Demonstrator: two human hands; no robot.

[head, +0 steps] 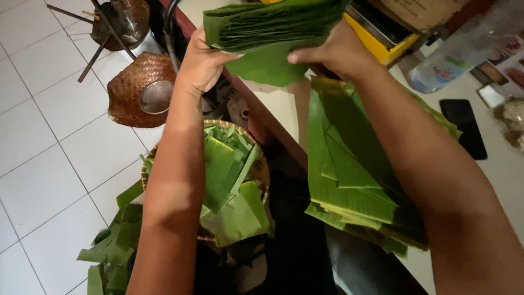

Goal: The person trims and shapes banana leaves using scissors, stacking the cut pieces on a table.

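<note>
Roughly near to far:
Floor scraps: loose green leaf offcuts (112, 248) lie on the white tiled floor (38, 164), bottom left, beside the left forearm.
Basket: round woven basket (261, 164) below the counter edge, filled with cut leaf pieces (226, 175); left forearm crosses in front of it.
Leaf pile: long banana leaf strips (349, 180) lie stacked on the counter (278, 106), partly under the right forearm, ends hanging over the near edge.
Phone: dark flat phone (464, 128) on the counter, right of the pile, apart from it.
Left hand: left hand (199, 63) grips the left end of the folded leaf stack (273, 27), fingers closed on it, thumb in front.
Right hand: right hand (333, 52) clamps the stack's right end, thumb underneath, fingers wrapped behind.
Stack position: held up in the air above the counter, between both hands, top centre.
Far left: woven hat-shaped lid (139, 90) with metal bowl on the floor.
Far right: yellow box (376, 41), clear plastic bag (447, 68).
</note>
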